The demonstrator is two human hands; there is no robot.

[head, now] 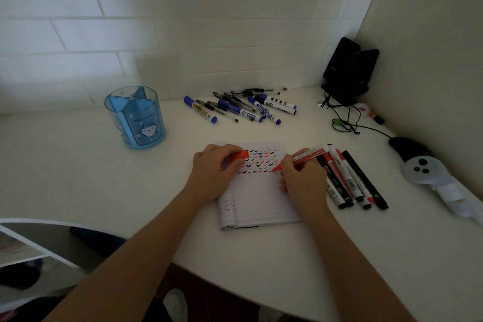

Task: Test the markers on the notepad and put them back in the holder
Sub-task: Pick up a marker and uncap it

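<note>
A lined notepad (261, 198) lies open on the white desk, its top rows covered in red, blue and black tick marks. My right hand (303, 180) grips a red marker (305, 156), whose tip touches the paper at the end of the marked rows. My left hand (214, 172) rests on the notepad's upper left corner and holds the red cap (239, 155). The blue divided holder (136, 117) stands at the left, apart from both hands, with no pens showing in it.
Several blue markers and black pens (240, 107) lie in a heap behind the notepad. Several red and black markers (350, 178) lie just right of my right hand. Black speakers (347, 70), cables and a controller (418, 167) fill the right corner.
</note>
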